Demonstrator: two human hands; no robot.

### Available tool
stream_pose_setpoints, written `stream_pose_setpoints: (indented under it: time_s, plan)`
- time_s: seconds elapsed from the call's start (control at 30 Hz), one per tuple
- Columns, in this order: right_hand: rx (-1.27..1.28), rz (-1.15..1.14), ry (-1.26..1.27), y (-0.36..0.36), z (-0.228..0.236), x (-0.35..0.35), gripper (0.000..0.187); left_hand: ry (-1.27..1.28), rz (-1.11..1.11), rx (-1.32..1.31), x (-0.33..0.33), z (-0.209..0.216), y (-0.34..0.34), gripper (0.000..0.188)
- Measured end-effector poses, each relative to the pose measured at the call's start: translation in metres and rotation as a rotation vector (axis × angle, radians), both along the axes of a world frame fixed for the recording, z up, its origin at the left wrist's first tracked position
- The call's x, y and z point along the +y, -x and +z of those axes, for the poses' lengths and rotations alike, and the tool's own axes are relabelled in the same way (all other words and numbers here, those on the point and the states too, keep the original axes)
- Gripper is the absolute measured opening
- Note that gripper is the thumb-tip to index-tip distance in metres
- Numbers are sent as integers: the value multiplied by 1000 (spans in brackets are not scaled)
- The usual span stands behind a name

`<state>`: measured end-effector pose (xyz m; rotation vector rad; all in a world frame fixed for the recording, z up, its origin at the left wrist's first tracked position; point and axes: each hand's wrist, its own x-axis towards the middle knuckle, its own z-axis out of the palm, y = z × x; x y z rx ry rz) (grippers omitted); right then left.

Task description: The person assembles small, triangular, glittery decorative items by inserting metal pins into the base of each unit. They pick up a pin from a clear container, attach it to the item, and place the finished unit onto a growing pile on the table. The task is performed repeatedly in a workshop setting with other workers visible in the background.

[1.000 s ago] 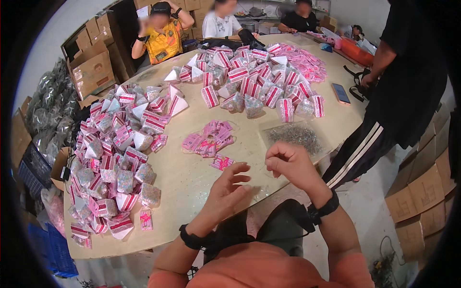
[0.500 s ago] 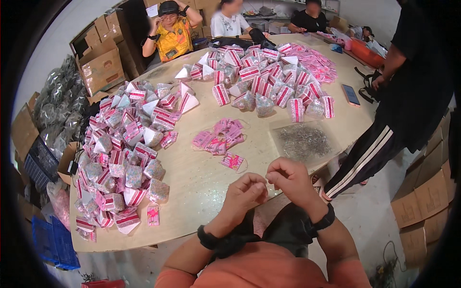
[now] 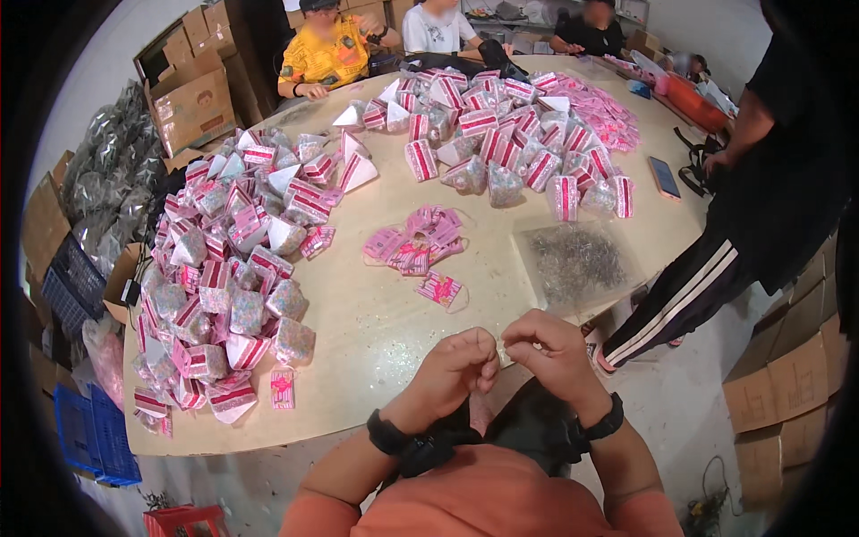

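My left hand (image 3: 458, 369) and my right hand (image 3: 548, 347) are held close together over the table's front edge. Both have their fingers curled in with thumb and fingertips together, and anything between them is too small to make out. Just beyond lies a single pink striped tag (image 3: 439, 288) with a thin string loop. Behind it is a small heap of similar pink tags (image 3: 416, 237). To the right of these, a shallow clear tray (image 3: 573, 261) holds many small metal pins.
Cake-slice-shaped pieces in pink and white form a large pile (image 3: 242, 259) at the left and another (image 3: 501, 134) at the back. A phone (image 3: 664, 177) lies at the right, near a standing person (image 3: 761, 170). Others sit across the table. Cardboard boxes (image 3: 777, 394) stand at the right.
My hands stay at the table edge, with the fingers shifting slightly and staying curled. Across the table, the person in yellow has lowered both arms from the head. The whole view has shifted a little.
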<state>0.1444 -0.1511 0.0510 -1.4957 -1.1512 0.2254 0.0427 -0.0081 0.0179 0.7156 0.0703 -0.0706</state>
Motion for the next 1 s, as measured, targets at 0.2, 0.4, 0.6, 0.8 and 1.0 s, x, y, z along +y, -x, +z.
stream_pose_setpoints:
  time_s: [0.2, 0.4, 0.6, 0.8, 1.0]
  plan:
    - [-132, 8, -96, 3, 3, 4, 10, -107, -104, 23, 4, 5, 0, 16]
    - [226, -125, -75, -2, -3, -3, 3, -1585, 268, -61, 57, 18, -11, 19]
    - [458, -106, -22, 2, -18, -4, 4, -2030, 317, -232, 85, -1, -33, 43]
    - [531, -133, -14, 1, -30, -8, 4, -2011, 193, -188, 96, -9, -47, 47]
    - [581, -150, 0, -2, -35, -9, 4, -2078, 284, -281, 92, -6, -47, 46]
